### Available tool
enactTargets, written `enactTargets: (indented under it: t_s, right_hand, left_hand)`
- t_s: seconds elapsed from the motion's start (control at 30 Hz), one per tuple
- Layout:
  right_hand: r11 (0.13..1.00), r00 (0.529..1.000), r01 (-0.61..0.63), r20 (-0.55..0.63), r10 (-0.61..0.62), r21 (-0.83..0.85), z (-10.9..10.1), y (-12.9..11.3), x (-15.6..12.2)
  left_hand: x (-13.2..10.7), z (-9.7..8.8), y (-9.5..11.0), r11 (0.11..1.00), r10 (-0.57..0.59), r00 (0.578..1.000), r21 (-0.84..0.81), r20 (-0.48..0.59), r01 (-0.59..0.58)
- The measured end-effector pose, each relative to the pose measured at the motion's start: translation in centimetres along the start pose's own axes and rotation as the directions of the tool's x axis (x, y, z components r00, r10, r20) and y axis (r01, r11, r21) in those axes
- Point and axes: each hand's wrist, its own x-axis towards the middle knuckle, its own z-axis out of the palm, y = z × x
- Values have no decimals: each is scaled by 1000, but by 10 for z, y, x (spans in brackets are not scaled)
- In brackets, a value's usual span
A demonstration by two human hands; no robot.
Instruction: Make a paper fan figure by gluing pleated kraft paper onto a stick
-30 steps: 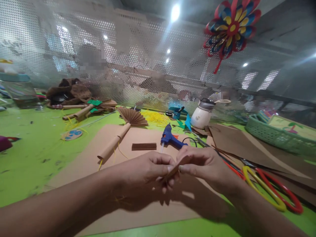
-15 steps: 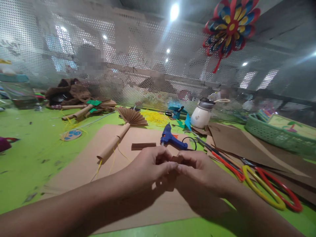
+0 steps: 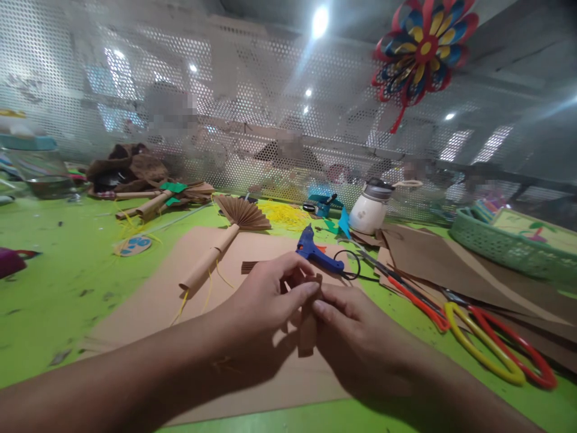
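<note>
Between my two hands a narrow folded strip of brown paper point(image 3: 308, 328) stands on end over a large tan sheet point(image 3: 261, 391). My left hand point(image 3: 279, 294) pinches its upper part between thumb and fingers. From the other side, the thumb and fingertips of my right hand point(image 3: 351, 313) press on the same strip. Just behind my left hand lies a pleated brown paper piece point(image 3: 249, 267), partly covered by the fingers. A blue glue gun point(image 3: 315, 252) rests beyond my hands. To the left lies a rolled paper tube point(image 3: 207, 261) topped by a pleated paper fan point(image 3: 243, 212).
Scissors with red and yellow handles point(image 3: 484, 346) and brown paper sheets point(image 3: 433, 258) lie right. Farther back stand a white jar point(image 3: 367, 213), yellow paper shreds point(image 3: 283, 213) and a green basket point(image 3: 496, 246). More paper tubes point(image 3: 155, 202) lie back left.
The folded paper strip has turned more upright and shows more of its length. My right hand has shifted lower on it, and my left hand now covers part of the pleated piece.
</note>
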Motion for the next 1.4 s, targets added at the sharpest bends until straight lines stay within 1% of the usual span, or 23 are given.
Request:
enactTargets:
  t_s: [0.07,0.17,0.23,0.33,0.4,0.5,0.57,0.63,0.73,0.8,0.83,0.87,0.93,1.0,1.07,1.13,1.2,1.27,1.3,1.33,1.4]
  right_hand:
    - [998,998,-53,21,52,27,-6,-3,0]
    - [996,995,-70,74,73,-47,-14,-8,1]
    - [991,991,-99,81,106,-90,-19,-11,1]
    - [981,989,-138,32,144,-134,-25,-14,2]
    - [973,992,-123,1,125,-196,-27,-15,3]
    - [954,995,-102,-10,103,-281,-28,-15,4]
    - [945,994,-103,-3,107,-310,-28,-14,4]
    - [935,994,-97,9,107,-341,-27,-13,3]
    - [906,996,-77,7,88,-416,-26,-11,1]
    - [889,997,-66,5,77,-453,-26,-11,1]
    - [888,997,-60,11,73,-456,-26,-12,1]
    - [893,997,-55,20,72,-447,-27,-12,1]
    - [911,996,-76,21,92,-405,-29,-14,2]
    - [921,989,-131,18,148,-366,-34,-15,3]
    - [917,977,-177,46,206,-357,-39,-14,3]
    - [911,969,-172,101,225,-376,-44,-12,3]
    - [906,968,-129,146,203,-403,-46,-8,3]
    - [895,972,-81,165,169,-438,-46,-4,2]
    - [889,972,-67,171,161,-453,-45,-1,2]
    - [885,971,-60,178,160,-462,-44,1,2]
    - [886,969,-50,191,154,-462,-42,6,3]
  left_hand:
    - [4,-6,3,998,24,998,48,55,-27]
    - [7,-12,7,999,-24,991,40,129,19]
    - [10,-13,9,997,-71,988,-9,134,73]
    - [13,-16,10,981,-129,984,-126,125,145]
    - [14,-17,10,965,-163,979,-185,123,184]
    - [16,-18,6,957,-186,973,-200,135,210]
    - [17,-18,2,969,-163,976,-161,148,186]
    - [16,-18,-1,988,-124,981,-78,152,137]
    - [13,-17,-1,992,-61,986,122,153,43]
    - [11,-17,2,968,-34,984,252,177,-12]
    - [10,-17,3,957,-36,980,290,197,-23]
    - [10,-18,4,952,-52,975,305,215,-17]
    - [10,-19,5,958,-120,963,282,243,48]
    - [10,-19,4,961,-189,943,251,275,119]
    - [8,-18,3,949,-225,930,283,290,141]
    - [4,-14,2,923,-209,931,376,298,87]
    - [2,-10,1,879,-130,939,476,319,-40]
    - [0,-6,-1,822,-28,933,539,357,-182]
    - [0,-5,-2,793,9,927,562,374,-234]
    - [0,-4,-3,769,31,921,580,388,-270]
    - [1,-2,-6,737,50,917,605,396,-302]
